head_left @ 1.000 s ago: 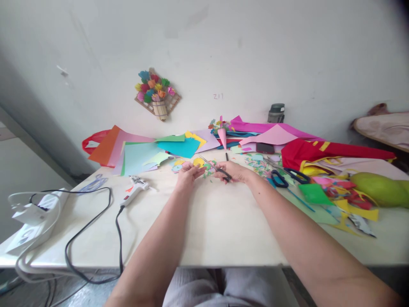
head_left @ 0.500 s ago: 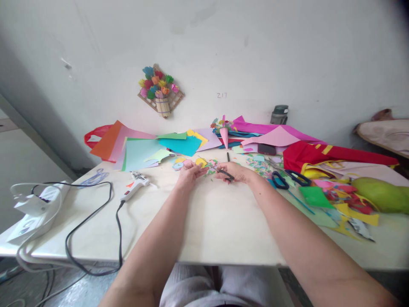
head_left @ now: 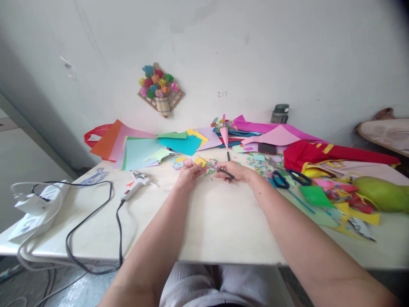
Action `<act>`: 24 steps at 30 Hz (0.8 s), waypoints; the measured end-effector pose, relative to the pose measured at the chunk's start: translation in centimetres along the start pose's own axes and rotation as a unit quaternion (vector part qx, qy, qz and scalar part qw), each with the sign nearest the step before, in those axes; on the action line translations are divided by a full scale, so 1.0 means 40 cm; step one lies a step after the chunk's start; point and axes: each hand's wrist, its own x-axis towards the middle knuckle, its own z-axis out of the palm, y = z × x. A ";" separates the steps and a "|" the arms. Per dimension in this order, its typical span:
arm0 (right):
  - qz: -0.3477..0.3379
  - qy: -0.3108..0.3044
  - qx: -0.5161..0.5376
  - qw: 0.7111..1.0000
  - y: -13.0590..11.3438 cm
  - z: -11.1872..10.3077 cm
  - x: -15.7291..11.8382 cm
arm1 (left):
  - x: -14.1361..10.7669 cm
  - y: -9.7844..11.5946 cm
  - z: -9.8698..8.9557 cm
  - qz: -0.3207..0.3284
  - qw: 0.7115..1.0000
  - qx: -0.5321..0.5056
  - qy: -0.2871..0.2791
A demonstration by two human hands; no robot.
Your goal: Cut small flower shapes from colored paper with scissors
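Between the fingers of my left hand (head_left: 190,172) is a small piece of yellow paper (head_left: 201,162), its upper part showing above the fingertips. My right hand (head_left: 234,171) is closed round the dark handles of a pair of scissors (head_left: 227,174). The blades point left and reach the yellow paper; whether they bite into it is too small to tell. Just left of my left hand lie small cut paper pieces (head_left: 178,164). Tiny paper scraps (head_left: 260,166) are scattered beyond and to the right of my right hand.
A glue gun (head_left: 136,187) with a black cord rests on the left, near a white power strip (head_left: 38,211). Coloured paper sheets (head_left: 140,149) line the back. On the right are blue-handled scissors (head_left: 281,180), paper offcuts (head_left: 348,194) and a green fruit (head_left: 380,194).
Both hands stay in nearly the same place. The scissors' blades look slightly shifted at the yellow paper, and the view has moved a little.
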 end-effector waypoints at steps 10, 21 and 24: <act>-0.011 -0.011 0.021 1.000 0.018 0.002 0.016 | 0.004 -0.002 -0.005 -0.003 1.000 0.003 -0.007; -0.013 -0.012 0.017 1.000 0.002 0.003 0.007 | 0.004 -0.004 -0.007 0.002 1.000 -0.009 -0.016; -0.013 -0.007 0.015 1.000 -0.003 0.004 0.004 | 0.004 -0.003 -0.006 0.002 1.000 -0.010 -0.015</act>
